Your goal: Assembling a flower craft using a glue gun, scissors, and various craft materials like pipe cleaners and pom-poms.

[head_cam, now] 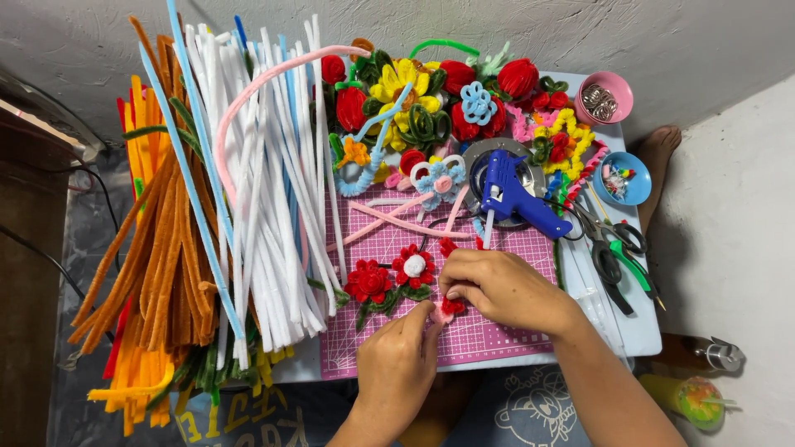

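- Fingertips of the left hand (396, 362) and right hand (497, 285) pinch a small red-and-pink pipe-cleaner piece (450, 307), steadying it on the pink cutting mat (497, 335).
- At ten o'clock lie finished red flowers (389, 277), kept nearby.
- At twelve o'clock rests a blue glue gun (515, 194); scissors (614, 248) at two.

home craft corner | small tabletop (642, 327) on floor by plaster wall | pipe cleaners (273, 207), glue gun (513, 194), cutting mat (497, 335), scissors (613, 248)

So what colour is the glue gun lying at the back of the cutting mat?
Blue, with a pale nozzle: the glue gun shows clearly in the head view, lying past the pink cutting mat.
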